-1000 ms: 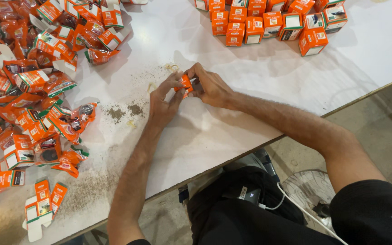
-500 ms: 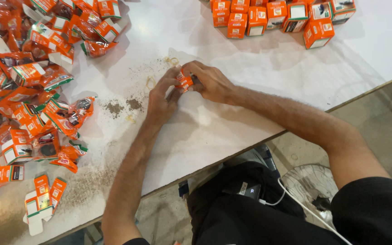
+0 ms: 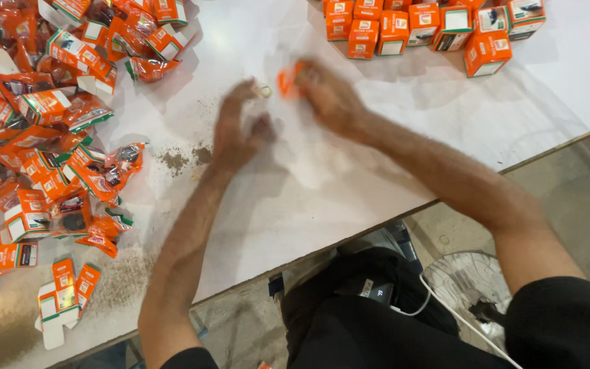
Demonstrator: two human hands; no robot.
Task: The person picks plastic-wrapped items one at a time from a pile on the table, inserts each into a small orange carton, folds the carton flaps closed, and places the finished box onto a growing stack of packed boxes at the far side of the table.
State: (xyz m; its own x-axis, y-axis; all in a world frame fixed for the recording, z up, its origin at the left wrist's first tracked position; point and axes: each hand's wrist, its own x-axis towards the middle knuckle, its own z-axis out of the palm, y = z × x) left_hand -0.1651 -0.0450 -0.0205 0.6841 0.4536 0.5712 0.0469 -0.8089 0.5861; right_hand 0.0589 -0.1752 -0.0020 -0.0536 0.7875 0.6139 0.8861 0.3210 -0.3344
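- The right hand (image 3: 329, 96), blurred, has its grip clenched around a small orange box (image 3: 287, 80) just above the white worktop (image 3: 349, 171).
- The left hand (image 3: 237, 126) sits close beside it, grip released, fingers loosely spread.
- Closed orange boxes (image 3: 411, 31) are grouped beyond the hands.
- Flattened orange cartons and wrappers (image 3: 42, 137) are heaped to the left.
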